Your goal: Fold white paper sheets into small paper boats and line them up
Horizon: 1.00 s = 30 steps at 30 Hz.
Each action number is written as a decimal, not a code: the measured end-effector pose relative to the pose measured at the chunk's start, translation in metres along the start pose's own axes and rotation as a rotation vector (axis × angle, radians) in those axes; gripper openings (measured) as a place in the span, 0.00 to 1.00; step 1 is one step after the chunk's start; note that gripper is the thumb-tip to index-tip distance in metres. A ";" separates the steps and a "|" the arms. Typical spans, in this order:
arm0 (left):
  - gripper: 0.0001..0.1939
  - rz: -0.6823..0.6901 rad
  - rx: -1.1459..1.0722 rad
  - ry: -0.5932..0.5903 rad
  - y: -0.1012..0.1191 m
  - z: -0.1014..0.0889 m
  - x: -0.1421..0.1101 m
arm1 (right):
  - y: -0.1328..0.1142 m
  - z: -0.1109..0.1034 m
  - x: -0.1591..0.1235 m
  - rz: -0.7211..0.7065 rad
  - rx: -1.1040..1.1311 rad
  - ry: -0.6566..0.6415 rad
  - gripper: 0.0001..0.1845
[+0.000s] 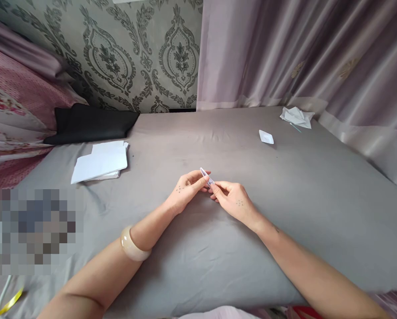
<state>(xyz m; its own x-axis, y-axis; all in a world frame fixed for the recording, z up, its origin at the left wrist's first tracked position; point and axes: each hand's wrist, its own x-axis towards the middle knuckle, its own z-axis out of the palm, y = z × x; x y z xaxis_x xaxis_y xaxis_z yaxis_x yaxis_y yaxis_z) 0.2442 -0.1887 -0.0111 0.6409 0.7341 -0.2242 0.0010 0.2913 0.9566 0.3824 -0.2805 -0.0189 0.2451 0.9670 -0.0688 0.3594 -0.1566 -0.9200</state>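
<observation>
Both hands meet at the middle of the view, over the grey sheet (172, 146). Between them is a small piece of folded white paper (203, 173), narrow and standing at a slant. My left hand (189, 188) pinches it from the left, thumb on the near face. My right hand (231, 195) grips its lower right end between thumb and fingers. The fingertips hide much of the paper, so its full shape does not show. A pale bangle (134, 246) circles the left forearm.
A stack of white paper (100, 161) lies at left, before a black cloth (92, 124). Far right are a small white folded paper piece (266, 137), a pile of white papers (297, 117) and a thin bluish stick (295, 127). A yellow strip (10, 302) lies lower left.
</observation>
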 end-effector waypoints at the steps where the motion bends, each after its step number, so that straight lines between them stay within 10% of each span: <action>1: 0.21 0.001 0.023 -0.013 0.001 0.000 0.000 | 0.000 0.000 0.000 -0.002 0.006 0.002 0.19; 12: 0.21 -0.010 0.070 -0.055 -0.002 -0.002 -0.002 | -0.011 -0.004 -0.004 -0.003 -0.058 -0.032 0.15; 30: 0.14 -0.013 0.103 0.064 -0.006 0.009 -0.002 | -0.006 0.011 -0.003 -0.132 -0.425 0.268 0.15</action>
<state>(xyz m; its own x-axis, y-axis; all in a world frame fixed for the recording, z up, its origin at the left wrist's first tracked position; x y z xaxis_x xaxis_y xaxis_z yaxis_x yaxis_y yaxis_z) 0.2498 -0.1971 -0.0150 0.5899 0.7694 -0.2452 0.0901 0.2391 0.9668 0.3698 -0.2798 -0.0177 0.3746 0.9076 0.1896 0.7230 -0.1579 -0.6726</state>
